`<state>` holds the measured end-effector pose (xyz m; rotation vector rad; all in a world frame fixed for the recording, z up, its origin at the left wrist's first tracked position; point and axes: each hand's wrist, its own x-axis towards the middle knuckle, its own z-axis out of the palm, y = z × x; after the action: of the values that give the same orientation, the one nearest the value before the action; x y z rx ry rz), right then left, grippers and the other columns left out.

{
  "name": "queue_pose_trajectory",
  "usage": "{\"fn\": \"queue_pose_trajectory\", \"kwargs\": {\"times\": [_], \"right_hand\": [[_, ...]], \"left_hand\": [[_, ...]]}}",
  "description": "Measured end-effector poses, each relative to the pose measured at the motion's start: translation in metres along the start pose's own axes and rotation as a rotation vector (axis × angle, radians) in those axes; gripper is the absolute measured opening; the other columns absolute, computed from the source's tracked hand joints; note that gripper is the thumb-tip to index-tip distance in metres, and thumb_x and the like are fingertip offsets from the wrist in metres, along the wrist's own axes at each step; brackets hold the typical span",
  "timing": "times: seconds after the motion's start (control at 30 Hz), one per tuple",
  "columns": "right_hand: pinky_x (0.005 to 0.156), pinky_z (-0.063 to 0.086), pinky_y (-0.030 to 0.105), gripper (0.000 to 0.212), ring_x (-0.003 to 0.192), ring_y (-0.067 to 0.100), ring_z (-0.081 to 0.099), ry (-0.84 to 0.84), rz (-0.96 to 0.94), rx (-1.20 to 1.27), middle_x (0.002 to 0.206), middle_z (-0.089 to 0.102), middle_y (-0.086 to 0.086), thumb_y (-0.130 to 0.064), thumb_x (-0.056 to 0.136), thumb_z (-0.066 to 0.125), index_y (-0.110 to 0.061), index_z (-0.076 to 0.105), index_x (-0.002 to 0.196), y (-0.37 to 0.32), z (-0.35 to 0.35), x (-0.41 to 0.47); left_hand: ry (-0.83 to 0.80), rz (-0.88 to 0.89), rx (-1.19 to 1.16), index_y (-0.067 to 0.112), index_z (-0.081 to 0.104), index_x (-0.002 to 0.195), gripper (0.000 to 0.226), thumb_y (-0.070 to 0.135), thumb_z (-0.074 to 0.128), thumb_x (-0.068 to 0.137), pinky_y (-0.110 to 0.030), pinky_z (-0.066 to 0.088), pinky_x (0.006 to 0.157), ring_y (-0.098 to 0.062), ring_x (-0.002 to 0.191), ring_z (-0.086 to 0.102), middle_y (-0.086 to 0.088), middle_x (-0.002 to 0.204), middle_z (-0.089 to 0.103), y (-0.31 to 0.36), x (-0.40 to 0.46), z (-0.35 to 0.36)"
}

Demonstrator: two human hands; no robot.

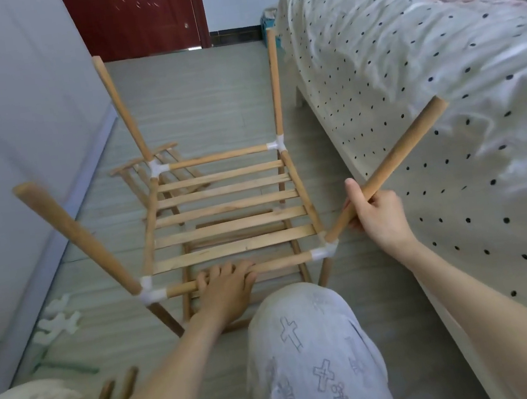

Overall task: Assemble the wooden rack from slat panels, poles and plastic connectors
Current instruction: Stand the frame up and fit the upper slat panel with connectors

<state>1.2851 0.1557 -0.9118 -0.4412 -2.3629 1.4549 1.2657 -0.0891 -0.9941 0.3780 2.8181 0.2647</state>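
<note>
— How far along is the rack (224,219)?

— One slat panel (226,210) sits level in a frame of poles, white plastic connectors (324,252) at its four corners. Four poles rise from them, splaying outward.

— And spare parts?

— Another slat panel (143,170) lies on the floor behind, loose connectors (55,323) at the left.

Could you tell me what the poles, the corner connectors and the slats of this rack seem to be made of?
Poles: apparently unpainted wood, tan with faint grain. Connectors: probably plastic, white and slightly translucent. Slats: bare light wood, streaky grain, matte finish.
</note>
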Motion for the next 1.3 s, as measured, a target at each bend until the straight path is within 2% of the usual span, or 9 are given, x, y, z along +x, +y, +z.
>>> {"fn": "queue_pose_trajectory", "kwargs": {"times": [0.2,0.37,0.57,0.73,0.87,0.93,1.03,1.13,1.3], "right_hand": [[0.056,0.047,0.021,0.055,0.045,0.009,0.057,-0.086,-0.046,-0.123,0.050,0.059,0.006,-0.036,0.095,0.048,0.006,0.059,0.061,0.009,-0.001,0.002],[0.055,0.044,0.016,0.043,0.054,0.009,0.057,-0.261,-0.108,-0.294,0.056,0.057,-0.001,-0.030,0.096,0.047,-0.010,0.051,0.058,0.005,0.010,0.001],[0.057,0.049,0.020,0.040,0.062,0.019,0.055,-0.294,0.009,-0.012,0.066,0.061,0.014,-0.013,0.095,0.041,-0.002,0.057,0.061,0.008,0.027,0.002],[0.058,0.049,0.017,0.038,0.062,0.013,0.056,-0.343,0.030,0.022,0.064,0.063,0.007,-0.005,0.093,0.038,-0.003,0.057,0.060,0.002,0.027,0.004],[0.059,0.046,0.018,0.023,0.063,0.012,0.053,-0.174,0.150,0.184,0.066,0.055,0.001,-0.018,0.094,0.050,-0.010,0.053,0.073,-0.002,0.030,0.003],[0.061,0.042,0.020,0.027,0.057,0.010,0.045,-0.012,0.223,0.371,0.061,0.046,-0.001,-0.021,0.093,0.053,-0.015,0.045,0.068,-0.004,0.042,0.001],[0.051,0.035,0.023,0.039,0.044,0.008,0.035,0.126,0.185,0.429,0.050,0.036,-0.002,-0.019,0.092,0.053,-0.015,0.037,0.057,-0.003,0.058,0.002],[0.044,0.031,0.022,0.034,0.039,0.009,0.032,0.140,0.133,0.439,0.043,0.033,-0.003,-0.009,0.090,0.051,-0.010,0.043,0.057,-0.002,0.060,0.006],[0.042,0.030,0.022,0.038,0.038,0.010,0.030,-0.030,0.070,0.412,0.044,0.032,0.003,-0.002,0.090,0.047,-0.010,0.040,0.053,0.000,0.051,0.010]], "left_hand": [[0.046,0.001,0.032,0.033,0.038,0.133,0.038,0.040,0.018,0.101,-0.040,0.020,0.102,-0.020,0.122,0.035,0.002,0.132,0.044,0.000,-0.001,0.003],[0.059,0.000,0.011,0.033,0.040,0.131,0.037,0.040,0.019,0.101,-0.038,0.021,0.100,-0.019,0.120,0.037,0.002,0.129,0.046,0.000,-0.001,0.005],[0.065,-0.009,-0.024,0.035,0.043,0.128,0.035,0.040,0.021,0.101,-0.037,0.021,0.096,-0.018,0.117,0.038,0.005,0.126,0.048,-0.002,0.002,0.005],[0.065,-0.020,-0.027,0.035,0.043,0.128,0.035,0.040,0.021,0.101,-0.037,0.021,0.097,-0.018,0.118,0.037,0.005,0.126,0.049,-0.001,0.004,0.004],[0.095,-0.013,-0.030,0.034,0.043,0.128,0.035,0.040,0.021,0.101,-0.037,0.021,0.097,-0.018,0.117,0.039,0.005,0.126,0.049,0.001,0.004,0.005],[0.103,-0.011,-0.036,0.035,0.044,0.127,0.035,0.040,0.022,0.101,-0.036,0.021,0.096,-0.017,0.115,0.039,0.006,0.125,0.049,0.000,0.004,0.007],[0.094,-0.011,-0.043,0.036,0.045,0.127,0.035,0.042,0.022,0.101,-0.036,0.021,0.094,-0.016,0.114,0.039,0.007,0.123,0.049,-0.004,0.007,0.009],[0.091,-0.015,-0.040,0.036,0.046,0.127,0.036,0.042,0.024,0.100,-0.036,0.020,0.095,-0.016,0.114,0.039,0.008,0.124,0.050,-0.005,0.009,0.009],[0.103,-0.017,-0.037,0.037,0.047,0.126,0.040,0.045,0.018,0.100,-0.034,0.016,0.090,-0.015,0.113,0.039,0.010,0.124,0.050,-0.006,0.010,0.009]]}}
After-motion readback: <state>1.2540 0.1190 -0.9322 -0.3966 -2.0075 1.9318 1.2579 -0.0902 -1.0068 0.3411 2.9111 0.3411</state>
